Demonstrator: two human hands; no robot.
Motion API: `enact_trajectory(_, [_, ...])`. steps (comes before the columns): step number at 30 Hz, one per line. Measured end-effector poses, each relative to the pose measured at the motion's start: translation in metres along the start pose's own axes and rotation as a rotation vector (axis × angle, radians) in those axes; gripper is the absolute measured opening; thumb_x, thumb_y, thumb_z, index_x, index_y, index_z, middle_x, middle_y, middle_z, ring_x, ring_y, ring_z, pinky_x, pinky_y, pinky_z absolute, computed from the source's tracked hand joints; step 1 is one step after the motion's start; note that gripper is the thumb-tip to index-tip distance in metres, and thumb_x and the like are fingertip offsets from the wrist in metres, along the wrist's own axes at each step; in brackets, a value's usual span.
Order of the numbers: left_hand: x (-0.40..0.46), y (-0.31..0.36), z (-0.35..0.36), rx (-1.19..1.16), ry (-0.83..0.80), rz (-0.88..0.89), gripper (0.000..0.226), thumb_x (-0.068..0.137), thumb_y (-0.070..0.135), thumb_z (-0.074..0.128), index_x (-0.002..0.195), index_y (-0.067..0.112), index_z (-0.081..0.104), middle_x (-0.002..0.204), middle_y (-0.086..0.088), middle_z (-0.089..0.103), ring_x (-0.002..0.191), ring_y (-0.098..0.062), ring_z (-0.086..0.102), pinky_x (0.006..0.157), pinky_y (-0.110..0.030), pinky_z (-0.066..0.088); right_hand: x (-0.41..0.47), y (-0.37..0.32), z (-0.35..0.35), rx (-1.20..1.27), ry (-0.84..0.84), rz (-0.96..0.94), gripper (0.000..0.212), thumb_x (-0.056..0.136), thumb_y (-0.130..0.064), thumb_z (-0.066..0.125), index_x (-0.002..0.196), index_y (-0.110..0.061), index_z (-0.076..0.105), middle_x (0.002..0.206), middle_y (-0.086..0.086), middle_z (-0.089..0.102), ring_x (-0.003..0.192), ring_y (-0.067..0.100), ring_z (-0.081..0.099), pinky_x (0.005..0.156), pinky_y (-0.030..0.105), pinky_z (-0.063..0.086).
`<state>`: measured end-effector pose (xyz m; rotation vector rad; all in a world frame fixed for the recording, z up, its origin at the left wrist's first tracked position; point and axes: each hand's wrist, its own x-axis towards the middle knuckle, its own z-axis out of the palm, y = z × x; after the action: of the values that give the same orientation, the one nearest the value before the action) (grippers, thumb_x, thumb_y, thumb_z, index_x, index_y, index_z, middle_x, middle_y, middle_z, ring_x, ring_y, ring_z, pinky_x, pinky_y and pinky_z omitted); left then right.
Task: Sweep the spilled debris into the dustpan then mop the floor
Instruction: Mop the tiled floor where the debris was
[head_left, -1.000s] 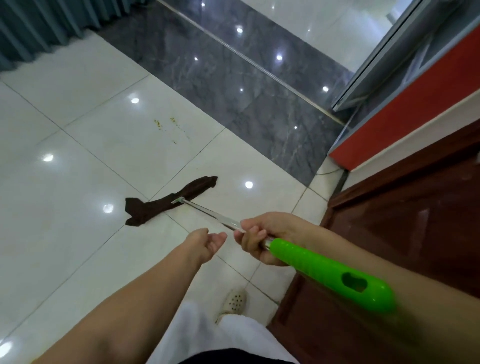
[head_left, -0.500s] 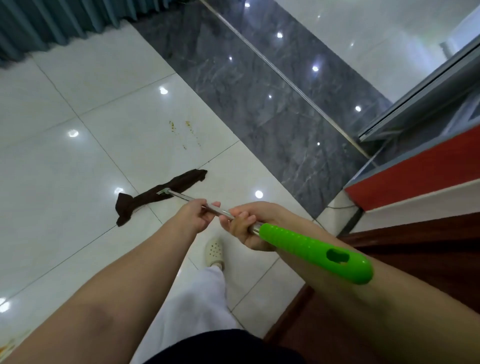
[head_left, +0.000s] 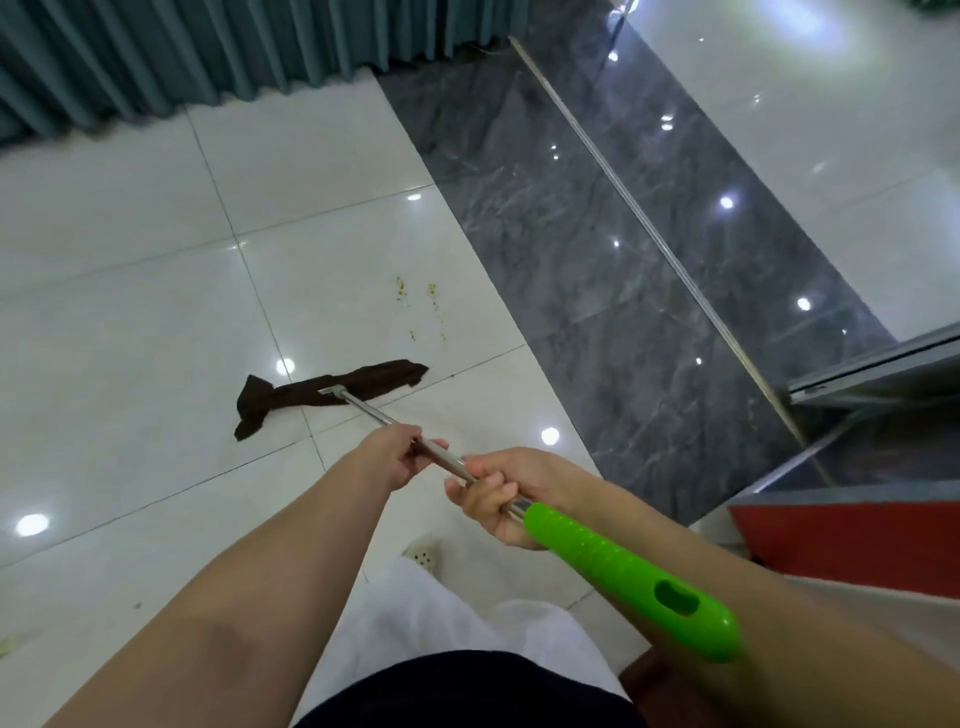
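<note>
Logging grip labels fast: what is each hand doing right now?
Left hand: closed around the mop's metal pole.
Right hand: closed around the same pole, just below the green handle.

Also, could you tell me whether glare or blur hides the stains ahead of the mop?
Head view: round lamp glare dots the glossy floor, none over the yellowish stains; the mop cloth is sharp; wide-angle distortion stretches the near green handle.

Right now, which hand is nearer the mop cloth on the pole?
The left hand: it grips the bare metal pole farther down toward the brown mop cloth. The right hand grips just above, against the green handle.
</note>
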<state>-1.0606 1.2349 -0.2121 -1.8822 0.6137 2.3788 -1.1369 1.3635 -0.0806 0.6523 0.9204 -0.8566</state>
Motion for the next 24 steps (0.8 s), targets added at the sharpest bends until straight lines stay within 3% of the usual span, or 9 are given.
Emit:
enact_trajectory(4, [0.004, 0.004, 0.028, 0.0, 0.053, 0.023, 0.013, 0.099, 0.006, 0.04, 0.106, -0.005, 0.041, 0.08, -0.024, 0.06, 0.064, -0.026, 0.063, 0.031, -0.024, 0.048, -0.01, -0.033, -0.015, -0.061, 0.013, 0.04, 0.031, 0.099, -0.016, 0.043, 0.075, 0.001, 0.054, 0.068, -0.002, 0.04, 0.025, 0.004, 0.034, 0.025, 0.01, 0.028])
enact_trajectory(9, [0.017, -0.007, 0.07, -0.079, 0.122, 0.083, 0.013, 0.098, 0.003, 0.039, 0.108, -0.004, 0.042, 0.079, -0.022, 0.059, 0.062, -0.024, 0.062, 0.039, -0.028, 0.052, -0.031, -0.069, -0.043, -0.118, 0.006, 0.103, 0.024, 0.099, -0.015, 0.043, 0.079, -0.002, 0.049, 0.037, 0.006, 0.043, 0.021, 0.009, 0.035, 0.024, 0.012, 0.029])
enact_trajectory(14, [0.025, -0.043, 0.122, -0.226, 0.165, 0.099, 0.012, 0.098, 0.004, 0.04, 0.089, -0.003, 0.045, 0.089, -0.023, 0.061, 0.065, -0.023, 0.062, 0.034, -0.025, 0.051, -0.058, -0.097, -0.095, -0.194, 0.034, 0.104, 0.021, 0.098, -0.008, 0.038, 0.079, -0.008, 0.047, 0.038, 0.011, 0.048, 0.021, 0.008, 0.034, 0.026, 0.009, 0.027])
enact_trajectory(17, [0.028, -0.072, 0.157, -0.329, 0.175, 0.092, 0.012, 0.098, 0.005, 0.041, 0.089, -0.003, 0.044, 0.089, -0.023, 0.061, 0.063, -0.023, 0.063, 0.034, -0.026, 0.052, -0.077, -0.109, -0.132, -0.274, 0.067, 0.16, 0.025, 0.099, -0.014, 0.042, 0.077, -0.002, 0.048, 0.041, 0.006, 0.043, 0.022, 0.007, 0.034, 0.026, 0.009, 0.026])
enact_trajectory(21, [0.023, -0.112, 0.196, -0.458, 0.185, 0.104, 0.016, 0.098, 0.004, 0.04, 0.083, -0.002, 0.042, 0.078, -0.023, 0.06, 0.05, -0.024, 0.064, 0.031, -0.025, 0.048, -0.104, -0.116, -0.171, -0.46, 0.141, 0.212, 0.03, 0.099, -0.017, 0.044, 0.074, -0.001, 0.049, 0.041, 0.005, 0.042, 0.022, 0.006, 0.033, 0.025, 0.009, 0.026])
enact_trajectory(24, [0.018, -0.136, 0.213, -0.527, 0.176, 0.118, 0.016, 0.098, 0.004, 0.04, 0.085, -0.003, 0.044, 0.076, -0.024, 0.059, 0.061, -0.026, 0.062, 0.031, -0.025, 0.047, -0.12, -0.116, -0.189, -0.566, 0.166, 0.269, 0.031, 0.098, -0.018, 0.046, 0.073, -0.001, 0.049, 0.039, 0.002, 0.037, 0.023, 0.005, 0.033, 0.024, 0.01, 0.026])
